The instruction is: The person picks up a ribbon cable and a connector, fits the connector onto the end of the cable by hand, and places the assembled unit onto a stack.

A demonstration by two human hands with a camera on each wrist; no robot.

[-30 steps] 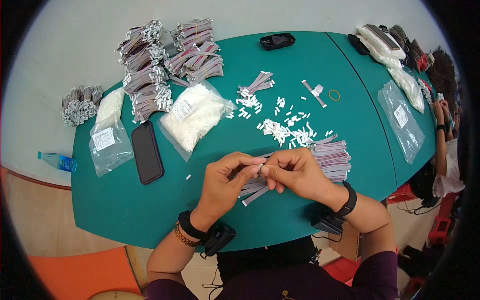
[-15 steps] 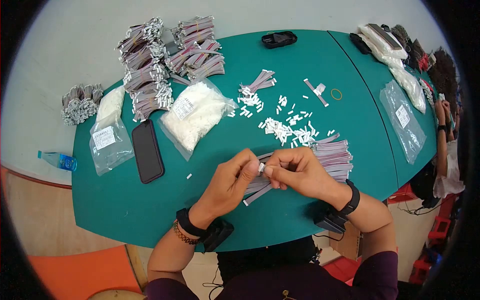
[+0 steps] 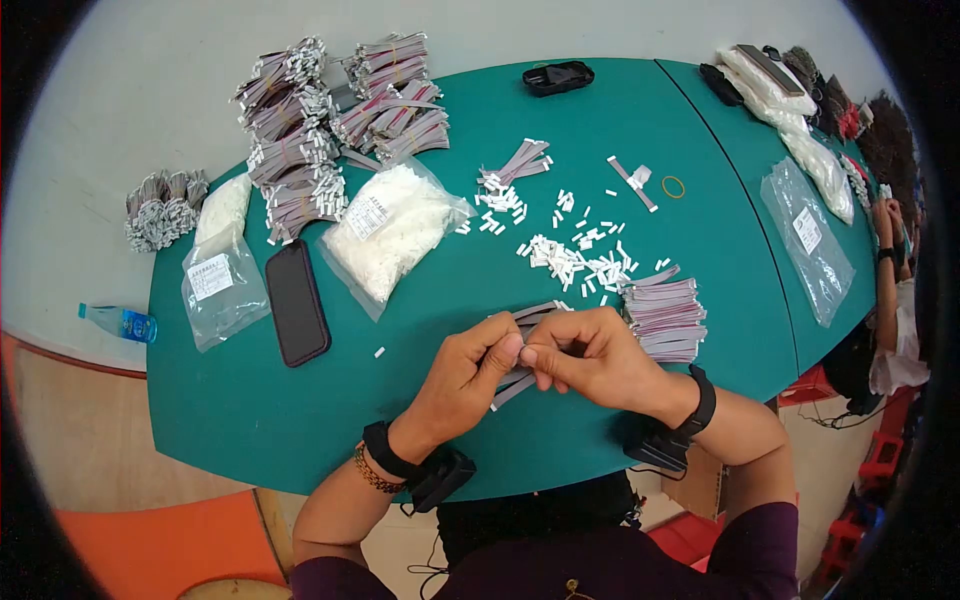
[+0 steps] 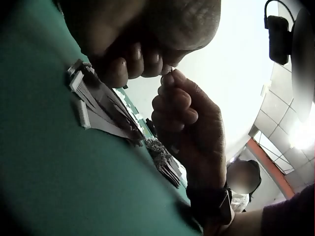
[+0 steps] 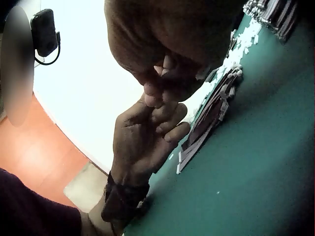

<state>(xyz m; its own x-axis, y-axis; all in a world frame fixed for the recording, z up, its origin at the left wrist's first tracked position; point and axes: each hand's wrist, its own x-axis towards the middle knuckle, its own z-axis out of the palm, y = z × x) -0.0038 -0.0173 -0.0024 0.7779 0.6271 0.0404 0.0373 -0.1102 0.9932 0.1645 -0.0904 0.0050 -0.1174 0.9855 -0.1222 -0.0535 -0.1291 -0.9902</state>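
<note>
Fingertip to fingertip over the green table, my left hand [image 3: 462, 372] and right hand [image 3: 598, 358] pinch a small white connector between thumbs and forefingers. The fingers now hide nearly all of it. Loose grey flat ribbon cables [image 3: 509, 394] with white ends lie under and just beyond the hands. In the left wrist view these cables [image 4: 106, 118] fan out on the table beside the curled fingers. Past the right hand is a neat stack of ribbon cables [image 3: 665, 322]. Small white connector pieces [image 3: 570, 264] lie scattered beyond both hands.
A phone [image 3: 297, 303] and a bag of white pieces [image 3: 390, 235] lie to the left. Banded cable bundles [image 3: 295, 150] pile up at the back left. A rubber band [image 3: 672, 187] and a flat clear bag [image 3: 808, 240] are on the right.
The white connector, visible between the fingertips half a second ago, is now covered by them. Both hands have shifted slightly toward the body, still pinching together.
</note>
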